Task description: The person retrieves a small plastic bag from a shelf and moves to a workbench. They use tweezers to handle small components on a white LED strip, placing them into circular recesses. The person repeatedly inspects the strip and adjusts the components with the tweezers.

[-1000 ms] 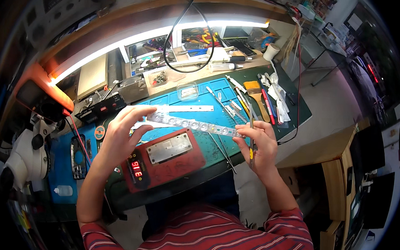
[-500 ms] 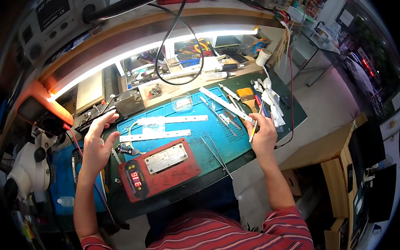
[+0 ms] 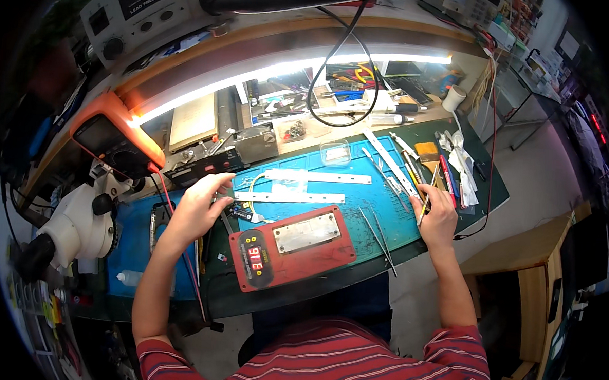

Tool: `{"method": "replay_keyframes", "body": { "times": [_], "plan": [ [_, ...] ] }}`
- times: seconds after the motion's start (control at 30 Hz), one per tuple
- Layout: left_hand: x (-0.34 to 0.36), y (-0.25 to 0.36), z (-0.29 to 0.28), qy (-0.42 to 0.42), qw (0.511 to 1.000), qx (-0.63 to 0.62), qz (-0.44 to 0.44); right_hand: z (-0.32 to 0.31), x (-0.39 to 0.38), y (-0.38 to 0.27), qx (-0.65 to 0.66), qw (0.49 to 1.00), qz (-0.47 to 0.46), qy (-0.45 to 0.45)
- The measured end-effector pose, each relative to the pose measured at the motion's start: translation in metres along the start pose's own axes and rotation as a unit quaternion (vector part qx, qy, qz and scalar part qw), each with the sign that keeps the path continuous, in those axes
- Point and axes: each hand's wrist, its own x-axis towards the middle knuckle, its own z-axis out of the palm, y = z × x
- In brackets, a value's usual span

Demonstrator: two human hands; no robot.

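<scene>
At the far left stands a white microscope, with an orange multimeter propped up beyond it, its screen apparently angled so that it can be read from the seat. The left hand hovers at the near left of the blue mat, its thumb and curled fingers a little apart with nothing visible between them, just beside the end of the lower white strip. The upper white strip lies roughly parallel behind it, a clear bag across it; laid flat like this, both seem easy to pick up. In front, the red hot plate sits at the desk's near edge, its display facing the person, presumably for easy viewing. Right of it, thin tweezers rest slantwise. The right hand pinches a slim tool upright, probably to keep it ready; the slanted white strip ends at those fingers and seems gripped too, leaving its length free.
</scene>
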Motion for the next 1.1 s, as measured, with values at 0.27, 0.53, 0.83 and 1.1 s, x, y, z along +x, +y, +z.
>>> {"method": "replay_keyframes", "body": {
  "times": [0.27, 0.53, 0.83, 1.1],
  "plan": [
    [0.011, -0.012, 0.014, -0.047, 0.996, 0.073, 0.035, -0.021, 0.002, -0.010, 0.003, 0.993, -0.081, 0.089],
    [0.016, -0.017, 0.015, -0.074, 0.991, 0.104, 0.033, -0.033, -0.001, -0.037, 0.127, 0.985, -0.096, 0.058],
    [0.015, -0.012, 0.014, -0.037, 0.997, 0.066, 0.016, -0.019, 0.004, -0.041, 0.184, 0.979, -0.092, -0.004],
    [0.016, -0.011, 0.010, -0.013, 0.979, -0.153, -0.133, 0.004, 0.026, -0.059, 0.164, 0.967, -0.158, -0.111]
  ]
}}
